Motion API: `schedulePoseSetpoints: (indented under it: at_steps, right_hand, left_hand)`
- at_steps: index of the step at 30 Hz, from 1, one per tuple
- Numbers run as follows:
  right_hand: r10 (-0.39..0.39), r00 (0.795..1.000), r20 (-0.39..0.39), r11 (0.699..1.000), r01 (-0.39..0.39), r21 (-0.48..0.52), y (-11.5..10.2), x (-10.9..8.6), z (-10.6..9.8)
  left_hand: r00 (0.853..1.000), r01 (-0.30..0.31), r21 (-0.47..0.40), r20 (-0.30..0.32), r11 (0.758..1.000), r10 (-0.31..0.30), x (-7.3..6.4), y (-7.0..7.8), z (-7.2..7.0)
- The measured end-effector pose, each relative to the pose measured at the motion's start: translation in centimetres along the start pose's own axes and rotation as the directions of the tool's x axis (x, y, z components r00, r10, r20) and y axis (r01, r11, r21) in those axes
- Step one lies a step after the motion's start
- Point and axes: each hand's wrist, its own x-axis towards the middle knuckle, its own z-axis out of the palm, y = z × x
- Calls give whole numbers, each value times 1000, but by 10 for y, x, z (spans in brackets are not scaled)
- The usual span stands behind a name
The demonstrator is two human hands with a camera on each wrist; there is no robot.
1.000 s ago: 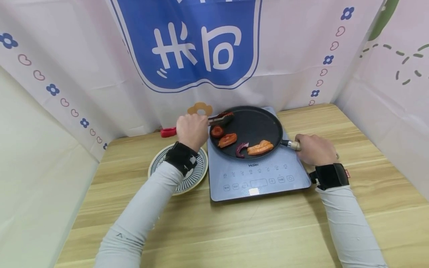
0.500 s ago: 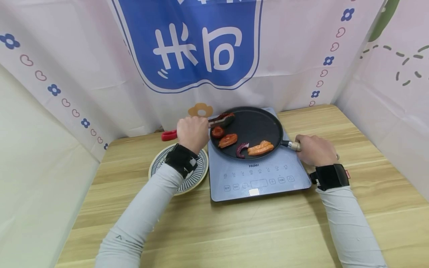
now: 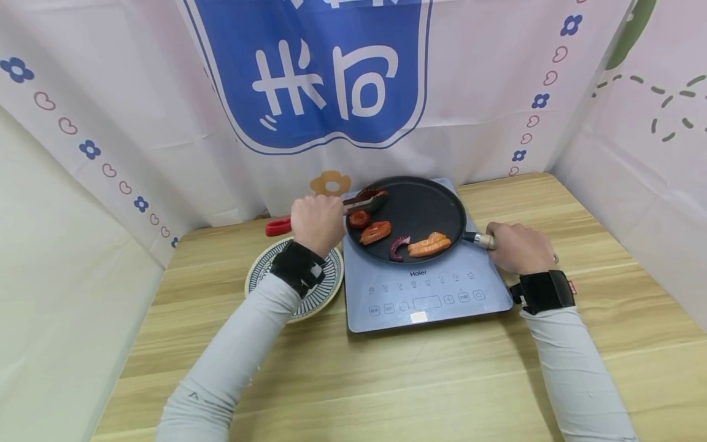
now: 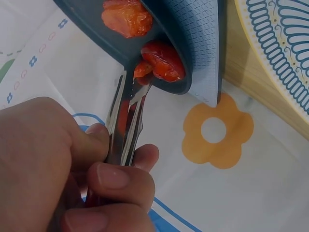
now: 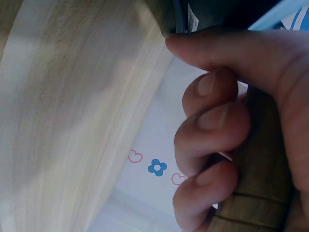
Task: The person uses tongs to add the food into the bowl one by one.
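My left hand [image 3: 317, 222] grips metal tongs [image 3: 356, 204] with a red handle end. Their dark tips reach over the pan's left rim and meet a reddish food piece [image 3: 378, 193], partly hidden; whether they pinch it is unclear. The left wrist view shows the tong arms [image 4: 126, 116] close together beside a glossy red piece [image 4: 163, 61]. My right hand [image 3: 521, 248] wraps round the wooden handle [image 5: 260, 159] of the black frying pan [image 3: 425, 205]. Along the pan's near side lie a round red piece [image 3: 359, 219], an orange-red piece [image 3: 375, 232], a purple octopus tentacle [image 3: 395, 248] and a salmon strip [image 3: 429, 245].
Under the pan is a light blue induction cooker [image 3: 386, 288] with touch controls. A patterned plate [image 3: 328, 294] sits left of it, partly beneath my left wrist. The wooden table [image 3: 420, 380] meets a printed cloth [image 3: 469, 123] at the back.
My left hand has dipped very slightly and the tongs' red end has come down a little, their tips staying at the pan's far left. The pan and my right hand have stayed put.
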Motion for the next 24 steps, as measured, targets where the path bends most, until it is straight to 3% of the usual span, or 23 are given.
schedulePoseSetpoints:
  at_steps: [24]
  right_hand:
    - [-3,1000,-9,1000,3,1,0,1,2]
  left_hand:
    - [1000,-4,-58,27,998,5,-10,-3,-7]
